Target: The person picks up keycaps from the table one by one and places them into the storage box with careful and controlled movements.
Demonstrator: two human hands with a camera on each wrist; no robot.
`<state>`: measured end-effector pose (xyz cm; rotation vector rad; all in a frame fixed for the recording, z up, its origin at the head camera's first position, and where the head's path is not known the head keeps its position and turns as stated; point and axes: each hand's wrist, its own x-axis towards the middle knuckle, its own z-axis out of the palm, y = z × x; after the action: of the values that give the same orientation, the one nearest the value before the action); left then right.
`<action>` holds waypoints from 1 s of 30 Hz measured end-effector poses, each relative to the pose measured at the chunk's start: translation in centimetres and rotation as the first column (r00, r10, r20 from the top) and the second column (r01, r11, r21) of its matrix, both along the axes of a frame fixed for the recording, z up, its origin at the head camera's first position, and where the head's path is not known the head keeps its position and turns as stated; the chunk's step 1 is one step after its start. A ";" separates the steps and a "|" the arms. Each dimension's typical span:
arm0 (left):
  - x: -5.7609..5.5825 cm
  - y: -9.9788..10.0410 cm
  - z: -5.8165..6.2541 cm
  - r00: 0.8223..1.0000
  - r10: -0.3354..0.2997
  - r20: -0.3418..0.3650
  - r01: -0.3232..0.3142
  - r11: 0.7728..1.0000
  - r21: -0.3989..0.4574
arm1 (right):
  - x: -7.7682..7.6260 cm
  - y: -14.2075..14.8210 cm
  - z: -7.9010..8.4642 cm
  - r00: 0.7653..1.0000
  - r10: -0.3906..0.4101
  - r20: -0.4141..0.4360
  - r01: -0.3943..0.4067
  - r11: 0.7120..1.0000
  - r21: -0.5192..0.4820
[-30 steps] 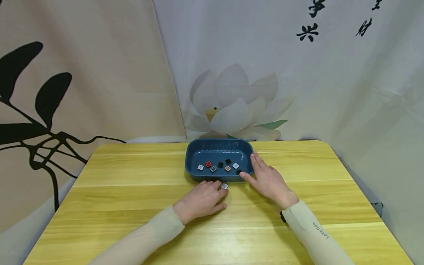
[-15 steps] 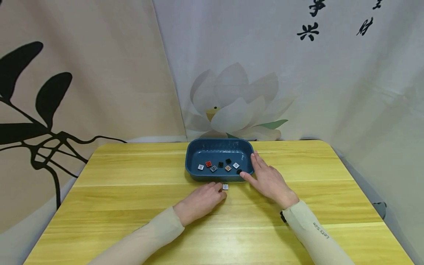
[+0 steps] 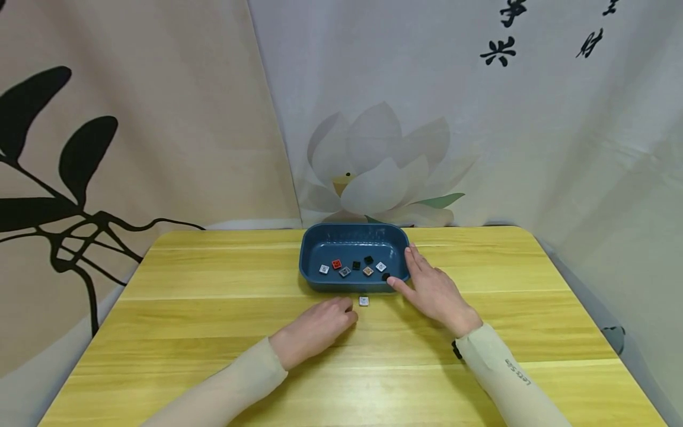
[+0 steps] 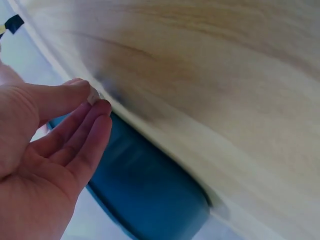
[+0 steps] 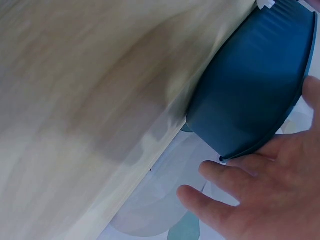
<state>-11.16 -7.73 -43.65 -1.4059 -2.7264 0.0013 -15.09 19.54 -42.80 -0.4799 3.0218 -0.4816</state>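
A small white square piece [image 3: 364, 301] with a grey marked centre lies on the table in front of the dark blue dish [image 3: 352, 289]. Just left of it is my left hand [image 3: 315, 326], fingers loosely bent and apart from the piece in the head view. In the left wrist view a bit of white [image 4: 92, 96] shows by the thumb and fingertips. My right hand [image 3: 437, 296] spans the dish's near right corner, thumb at the front rim and straight fingers along the right side. In the right wrist view the white piece [image 5: 265, 4] shows notched edges beside the dish.
Inside the dish lie several small square pieces, among them a red one [image 3: 337, 264], a black one [image 3: 356, 265] and a white one [image 3: 324, 269]. The wooden table [image 3: 240, 267] ends close behind the dish, before a printed curtain [image 3: 213, 118].
My left hand has let go of the white piece and drawn back to the left, its fingers closing in. The piece now lies flat on the table. My right hand stays at the dish.
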 end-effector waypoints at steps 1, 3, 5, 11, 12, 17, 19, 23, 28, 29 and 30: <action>0.0 -0.1 0.1 1.000 0.002 0.006 -0.002 1.000 0.012 | 0.0 0.0 0.0 1.000 0.000 0.001 0.000 1.000 0.000; 0.1 -0.3 0.4 1.000 0.004 0.011 -0.005 0.999 0.032 | 0.0 0.0 0.0 1.000 0.000 0.003 0.000 1.000 -0.001; 0.1 -0.5 0.7 1.000 0.006 0.013 -0.007 0.999 0.052 | 0.0 0.0 0.0 1.000 0.001 0.003 -0.001 1.000 0.000; 0.0 -1.0 2.2 1.000 0.021 -0.019 -0.019 0.992 0.126 | -0.1 0.0 0.0 1.000 0.004 0.001 -0.004 1.000 0.003; 0.0 -1.0 2.5 0.999 0.024 -0.027 -0.021 0.990 0.138 | -0.1 0.0 0.1 1.000 0.003 -0.001 -0.003 1.000 0.002; -0.5 -1.5 4.1 0.998 0.046 -0.041 -0.035 0.972 0.232 | -0.1 0.0 0.1 1.000 0.003 -0.003 -0.003 1.000 -0.003; -0.8 -1.7 4.6 0.997 0.060 -0.044 -0.046 0.963 0.266 | -0.1 0.0 0.1 1.000 0.005 -0.005 -0.005 1.000 -0.001; -1.6 -2.2 5.3 0.995 0.087 -0.054 -0.066 0.947 0.314 | -0.1 0.0 0.1 1.000 0.006 -0.010 -0.006 1.000 0.000; -2.8 -2.4 5.6 0.991 0.117 -0.062 -0.087 0.927 0.365 | 0.0 0.0 0.1 1.000 0.005 -0.005 -0.005 1.000 -0.005; -3.0 -2.4 5.6 0.990 0.126 -0.058 -0.095 0.922 0.374 | 0.0 0.0 0.0 1.000 0.007 -0.004 -0.007 1.000 -0.005; -3.3 -2.5 5.6 0.990 0.133 -0.055 -0.102 0.917 0.386 | 0.0 0.1 0.0 1.000 0.008 -0.003 -0.008 1.000 -0.005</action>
<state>-14.46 -10.21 -38.09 -1.1069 -2.5554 -0.4346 -15.09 19.59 -42.81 -0.4940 3.0211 -0.4883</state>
